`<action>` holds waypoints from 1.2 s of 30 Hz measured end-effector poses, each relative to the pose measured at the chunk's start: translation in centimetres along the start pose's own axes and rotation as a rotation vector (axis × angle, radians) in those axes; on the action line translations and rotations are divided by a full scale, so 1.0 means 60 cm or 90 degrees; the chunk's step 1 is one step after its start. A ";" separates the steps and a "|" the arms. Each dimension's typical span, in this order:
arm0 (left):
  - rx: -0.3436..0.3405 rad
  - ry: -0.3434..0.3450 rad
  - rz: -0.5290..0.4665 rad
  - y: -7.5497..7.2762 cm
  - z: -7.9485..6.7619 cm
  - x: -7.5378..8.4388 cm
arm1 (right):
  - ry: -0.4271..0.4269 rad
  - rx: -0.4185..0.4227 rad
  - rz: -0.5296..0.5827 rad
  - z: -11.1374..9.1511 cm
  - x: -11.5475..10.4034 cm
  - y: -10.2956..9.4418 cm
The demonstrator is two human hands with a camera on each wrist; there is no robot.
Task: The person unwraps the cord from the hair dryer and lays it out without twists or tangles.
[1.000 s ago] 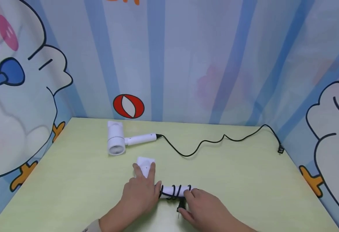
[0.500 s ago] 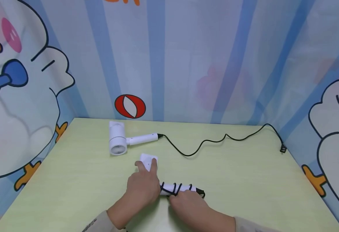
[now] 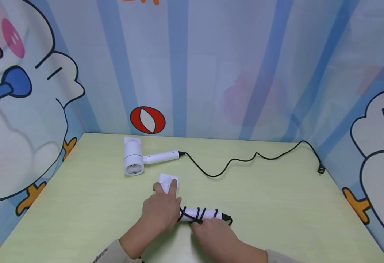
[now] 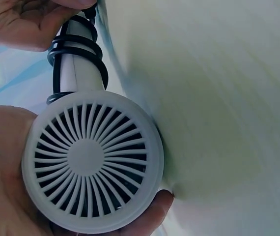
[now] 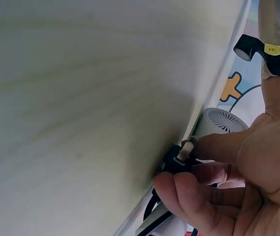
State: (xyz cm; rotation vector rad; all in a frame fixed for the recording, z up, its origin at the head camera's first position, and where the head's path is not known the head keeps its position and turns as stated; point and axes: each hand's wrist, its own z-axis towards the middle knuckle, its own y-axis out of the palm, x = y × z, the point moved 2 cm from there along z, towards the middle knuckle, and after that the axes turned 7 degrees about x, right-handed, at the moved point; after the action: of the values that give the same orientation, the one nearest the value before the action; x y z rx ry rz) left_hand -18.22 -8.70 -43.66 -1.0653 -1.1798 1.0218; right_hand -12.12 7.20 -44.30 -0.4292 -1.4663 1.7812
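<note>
A white hair dryer (image 3: 168, 183) lies near the front of the pale green table (image 3: 277, 204), its handle wound with its black cord (image 3: 199, 214). My left hand (image 3: 160, 210) grips the dryer's head; in the left wrist view the round rear grille (image 4: 92, 162) sits in my palm (image 4: 2, 191) and the cord coils (image 4: 76, 54) run up the handle. My right hand (image 3: 210, 230) is at the near side of the handle. In the right wrist view its fingers (image 5: 189, 196) pinch the black plug (image 5: 179, 158) against the table.
A second white hair dryer (image 3: 133, 159) lies at the back left. Its black cord (image 3: 244, 160) trails loose across the table to a plug (image 3: 320, 169) near the right edge. Cartoon-printed walls (image 3: 192, 65) close in the table on three sides.
A second ago the plug hung loose below the handle by my right fingers. My right hand has since shifted left along the handle and now pinches the plug. My left hand held still.
</note>
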 end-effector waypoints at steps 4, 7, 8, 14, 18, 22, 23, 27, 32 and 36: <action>-0.002 -0.009 -0.016 0.001 0.001 -0.003 | 0.018 -0.016 0.008 -0.005 0.003 0.000; 0.001 -0.018 -0.035 0.004 0.001 -0.011 | 0.037 -0.027 0.008 -0.013 0.008 -0.001; 0.004 -0.021 -0.044 0.005 0.001 -0.015 | 0.043 -0.036 0.008 -0.017 0.010 -0.002; 0.021 -0.040 -0.103 -0.002 0.005 -0.047 | 0.094 -0.036 0.025 -0.043 0.037 -0.017; 0.041 -0.035 -0.143 -0.007 0.005 -0.065 | 0.193 -0.024 0.075 -0.054 0.068 -0.028; 0.079 -0.023 -0.166 -0.009 0.002 -0.078 | 0.250 -0.018 0.090 -0.063 0.094 -0.030; 0.084 -0.022 -0.168 -0.010 0.002 -0.080 | 0.245 -0.017 0.083 -0.065 0.099 -0.030; 0.090 -0.017 -0.170 -0.012 0.002 -0.081 | 0.207 0.001 0.050 -0.071 0.108 -0.025; 0.094 -0.014 -0.162 -0.009 0.002 -0.082 | 0.182 0.002 0.027 -0.070 0.114 -0.017; 0.083 -0.021 -0.157 -0.009 0.002 -0.083 | 0.166 -0.017 0.009 -0.064 0.117 -0.015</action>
State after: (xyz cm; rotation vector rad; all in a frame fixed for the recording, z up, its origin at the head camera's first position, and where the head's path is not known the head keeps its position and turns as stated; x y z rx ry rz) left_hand -18.84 -13.65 -44.08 -0.7814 -1.2205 0.9126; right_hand -13.71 15.03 -43.08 -0.6611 -1.3062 1.6485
